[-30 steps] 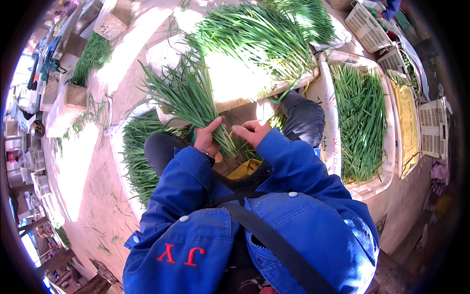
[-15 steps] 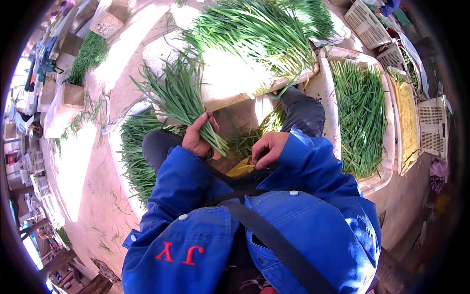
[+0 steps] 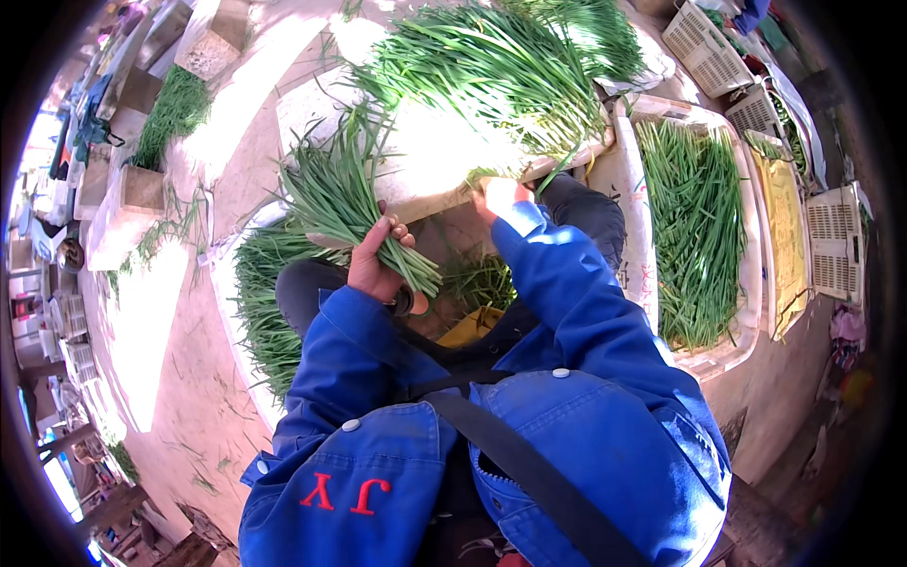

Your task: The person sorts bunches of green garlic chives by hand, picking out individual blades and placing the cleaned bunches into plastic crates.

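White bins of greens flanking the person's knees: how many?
2. The left bin sits beside the left knee, partly covered by the person; the right bin is to the right of the right knee. Others may be hidden under the body.

The right hand [image 3: 504,196], low in the centre beside the yellow material [image 3: 470,327] half a second ago, is now in bright sun at the upper-centre worktop [image 3: 436,156] edge. The leafy end of the green bunch [image 3: 340,194] sits slightly further right in the frame.
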Demonstrator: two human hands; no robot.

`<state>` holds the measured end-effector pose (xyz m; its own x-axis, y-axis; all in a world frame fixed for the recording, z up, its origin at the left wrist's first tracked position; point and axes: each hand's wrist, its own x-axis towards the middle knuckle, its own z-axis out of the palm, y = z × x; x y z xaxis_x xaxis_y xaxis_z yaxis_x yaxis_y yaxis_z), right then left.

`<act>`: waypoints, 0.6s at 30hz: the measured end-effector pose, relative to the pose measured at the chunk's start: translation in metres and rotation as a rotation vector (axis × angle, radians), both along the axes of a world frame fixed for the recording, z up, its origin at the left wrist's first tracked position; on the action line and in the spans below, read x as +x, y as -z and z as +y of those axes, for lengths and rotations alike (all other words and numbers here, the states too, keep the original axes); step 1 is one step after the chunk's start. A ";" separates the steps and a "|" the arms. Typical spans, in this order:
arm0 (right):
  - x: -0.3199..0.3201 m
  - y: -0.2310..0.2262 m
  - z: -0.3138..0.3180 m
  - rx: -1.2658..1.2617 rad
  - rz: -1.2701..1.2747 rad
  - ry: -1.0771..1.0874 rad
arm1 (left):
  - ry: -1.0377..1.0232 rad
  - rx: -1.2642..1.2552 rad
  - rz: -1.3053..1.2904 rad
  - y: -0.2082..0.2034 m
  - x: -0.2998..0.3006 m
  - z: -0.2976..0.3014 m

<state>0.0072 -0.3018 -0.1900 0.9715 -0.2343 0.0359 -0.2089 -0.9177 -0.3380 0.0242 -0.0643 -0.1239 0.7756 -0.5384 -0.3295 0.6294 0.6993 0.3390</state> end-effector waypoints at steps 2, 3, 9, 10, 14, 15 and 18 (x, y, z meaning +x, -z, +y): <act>0.005 0.025 -0.007 0.677 0.321 -0.020 | -0.037 0.156 0.007 0.000 -0.001 0.000; 0.004 0.038 -0.014 1.016 0.487 -0.025 | -0.045 0.186 0.018 0.001 -0.003 0.002; -0.047 -0.060 0.022 1.593 0.501 0.242 | -0.034 0.167 0.141 0.022 -0.008 0.008; -0.049 -0.059 0.025 1.533 0.503 0.199 | -0.008 0.197 0.168 0.026 -0.007 0.004; -0.067 -0.061 0.038 1.575 0.608 0.065 | 0.091 0.353 0.208 0.032 -0.023 -0.009; -0.069 -0.060 0.041 1.549 0.612 -0.001 | 0.162 0.356 0.187 0.031 -0.023 -0.010; -0.069 -0.050 0.042 1.444 0.651 -0.154 | 0.308 0.330 0.116 0.024 -0.023 -0.019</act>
<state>-0.0618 -0.2598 -0.1398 0.7484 0.3956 -0.5323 -0.5982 0.0561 -0.7994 0.0008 -0.0831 -0.1475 0.5435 -0.5899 -0.5972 0.8380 0.3400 0.4268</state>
